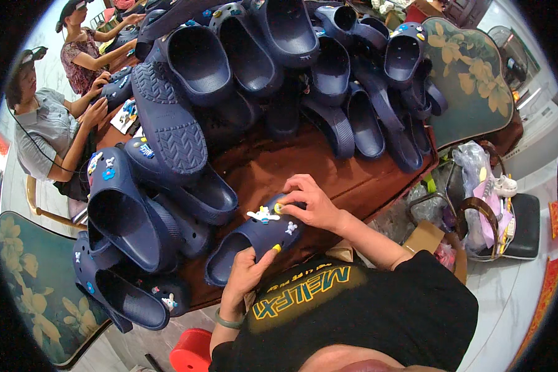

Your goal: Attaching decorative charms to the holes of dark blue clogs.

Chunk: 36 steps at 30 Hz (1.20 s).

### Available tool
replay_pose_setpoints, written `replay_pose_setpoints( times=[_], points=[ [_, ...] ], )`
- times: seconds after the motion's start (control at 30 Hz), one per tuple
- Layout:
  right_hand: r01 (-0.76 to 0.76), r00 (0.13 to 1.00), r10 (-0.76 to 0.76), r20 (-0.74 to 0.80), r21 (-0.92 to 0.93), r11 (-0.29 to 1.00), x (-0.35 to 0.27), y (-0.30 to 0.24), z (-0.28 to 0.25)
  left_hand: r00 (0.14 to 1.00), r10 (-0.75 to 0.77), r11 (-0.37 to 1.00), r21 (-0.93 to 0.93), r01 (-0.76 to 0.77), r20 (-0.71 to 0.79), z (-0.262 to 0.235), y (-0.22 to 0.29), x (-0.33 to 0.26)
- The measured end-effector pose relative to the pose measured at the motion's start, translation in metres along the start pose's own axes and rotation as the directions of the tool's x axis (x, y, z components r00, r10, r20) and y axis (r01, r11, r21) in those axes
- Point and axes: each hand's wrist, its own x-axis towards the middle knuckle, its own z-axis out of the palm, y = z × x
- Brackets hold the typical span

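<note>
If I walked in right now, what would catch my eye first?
A heap of navy blue clogs covers the far half of the brown table. Near the front edge, one clog is held by the left hand while the right hand presses a small yellow charm onto its top. At the far left, two seated people handle clogs too.

A dark brown wooden table (328,167) carries lots of dark blue clogs (254,68), piled from nine o'clock round to two o'clock. One blue clog with little charms (251,239) lies near the table's six o'clock edge.
</note>
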Motion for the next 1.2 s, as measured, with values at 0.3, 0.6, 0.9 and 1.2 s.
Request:
replay_pose_setpoints(
  times=[0.3,0.6,0.9,1.2],
  points=[
    [-0.084,0.991,0.062,0.120,0.193,0.978,0.003,0.005,0.006,0.999,0.036,0.997,0.062,-0.035,-0.014,-0.001,-0.009,0.003],
    [-0.268,0.957,0.195,0.214,0.399,0.877,0.008,-0.001,0.004,1.000,-0.006,0.999,0.051,0.007,-0.030,-0.002,-0.017,0.003],
    [-0.142,0.978,0.164,-0.125,0.167,0.976,-0.006,-0.008,0.031,1.000,0.019,0.998,0.063,-0.018,-0.014,0.000,-0.004,-0.003],
    [-0.389,0.911,0.390,0.134,0.592,0.706,-0.005,0.008,0.017,0.998,-0.020,0.996,0.090,0.015,0.056,-0.005,0.011,0.003]
  ],
)
